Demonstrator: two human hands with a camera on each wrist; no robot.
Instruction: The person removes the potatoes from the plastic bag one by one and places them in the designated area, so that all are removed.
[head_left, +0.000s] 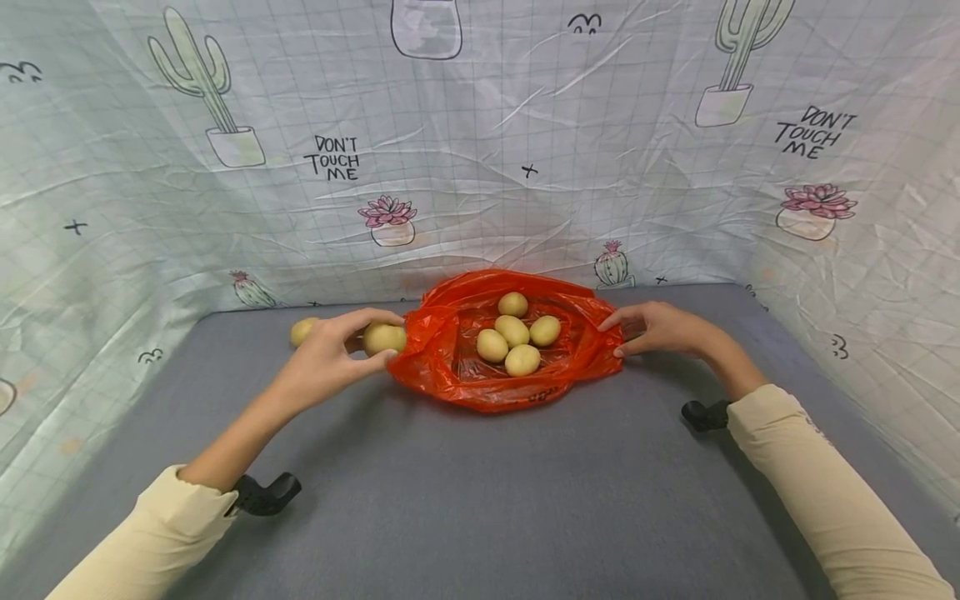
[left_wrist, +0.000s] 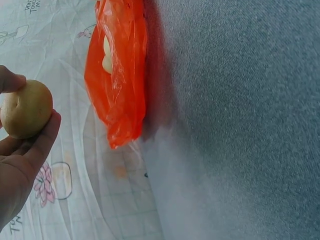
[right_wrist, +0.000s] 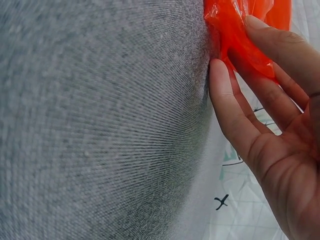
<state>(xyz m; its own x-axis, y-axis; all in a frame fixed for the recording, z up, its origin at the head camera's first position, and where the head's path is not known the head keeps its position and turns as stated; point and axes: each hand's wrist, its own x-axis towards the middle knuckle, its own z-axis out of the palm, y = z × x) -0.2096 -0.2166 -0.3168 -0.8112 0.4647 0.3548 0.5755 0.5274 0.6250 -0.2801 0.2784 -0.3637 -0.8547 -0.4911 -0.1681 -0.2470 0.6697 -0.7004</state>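
Note:
A red plastic bag lies with its mouth spread wide on the grey surface. Inside it, several yellowish potatoes sit close together. My left hand grips another potato between thumb and fingers, just left of the bag's rim; the left wrist view shows this potato apart from the bag. At the bag's right end, my right hand holds the edge with thumb and fingers, and the right wrist view has the fingertips against the red plastic.
One more potato lies behind my left hand, partly hidden by it. A white cloth printed with cacti hangs behind and along both sides of the grey tabletop. A black wrist mount shows at the left cuff.

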